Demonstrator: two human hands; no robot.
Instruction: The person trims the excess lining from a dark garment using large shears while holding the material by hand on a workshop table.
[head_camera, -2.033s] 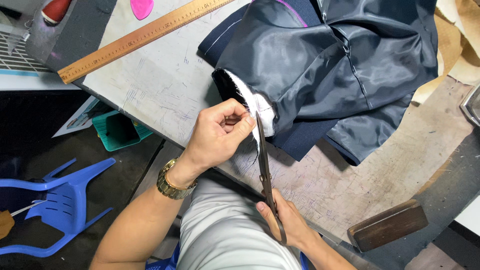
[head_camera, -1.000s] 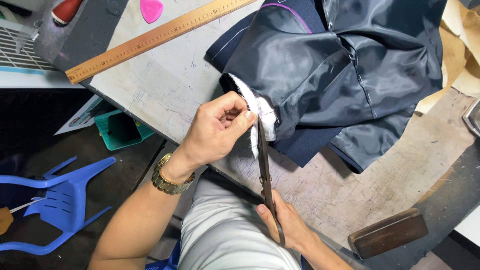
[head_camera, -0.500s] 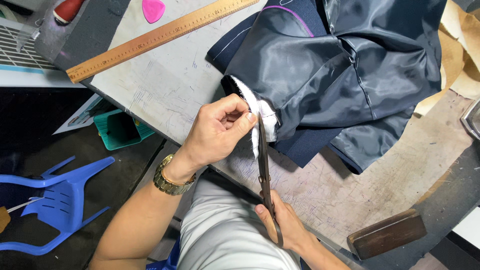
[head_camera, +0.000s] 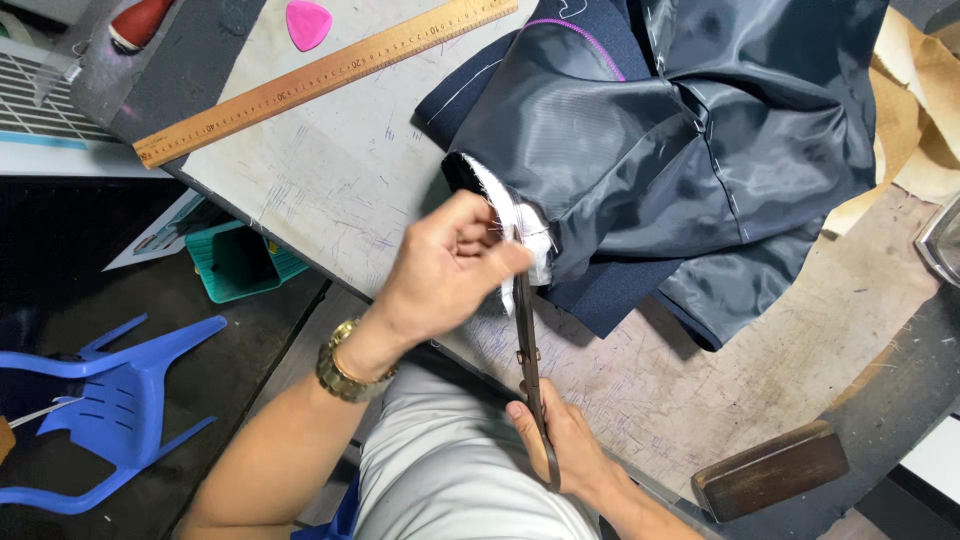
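Worktop (head_camera: 330, 190), pale and marked with faint chalk lines, carries every item except those on the floor. Dark grey jacket (head_camera: 680, 150), lining side out, lies bunched across the upper right of the worktop, with its sleeve end pointing toward the near edge. Blue plastic chair (head_camera: 110, 400) stands on the floor at lower left, well apart from the work. Wooden ruler (head_camera: 330, 75) lies diagonally along the far left side of the worktop, with a pink piece of tailor's chalk (head_camera: 307, 22) just beyond it. Green basket (head_camera: 240, 262) sits below the worktop edge. Dark wooden block (head_camera: 770, 468) rests near the right front corner. Left hand (head_camera: 450, 270), with a gold wristwatch (head_camera: 345, 365) on its wrist, has the fingers pressed together, pinching the white edging (head_camera: 505, 215) at the sleeve opening. Right hand (head_camera: 565, 450) is closed around the handles of the scissors (head_camera: 527, 345), near the front edge of the worktop. The blades point away from the person and reach the white edging, touching it just beside the left fingertips; the blades appear nearly shut.
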